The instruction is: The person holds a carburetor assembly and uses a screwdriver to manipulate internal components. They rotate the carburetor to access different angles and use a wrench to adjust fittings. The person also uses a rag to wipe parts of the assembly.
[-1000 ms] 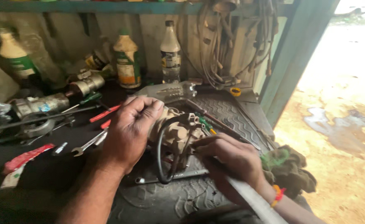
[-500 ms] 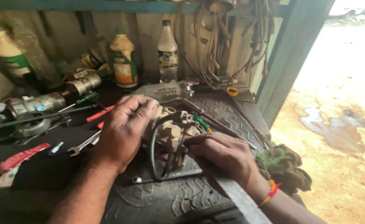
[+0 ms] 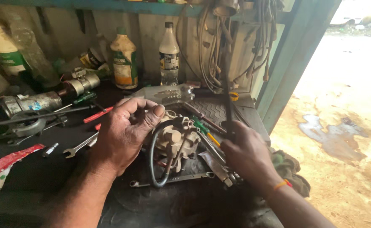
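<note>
Left hand [image 3: 124, 135] fingers curled over metal carburetor [image 3: 175, 141]; right hand [image 3: 246, 154] grips dark rod [image 3: 226, 84]. Carburetor likely heavy, rigid, greasy: hold its body, not the hose [image 3: 152, 162]

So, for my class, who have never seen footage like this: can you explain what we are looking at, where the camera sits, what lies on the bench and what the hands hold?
The single picture comes from a camera worn on a person's head, looking down at their own two bare hands over a dark, cluttered workbench. The left hand grips a pale metal engine part with a looped hose. The right hand holds a long, thin dark tool upright. Around them lie a spanner, screwdrivers and a red-handled tool. Bottles stand at the back, cables hang on the wall, and a rag lies at the right edge.
</note>
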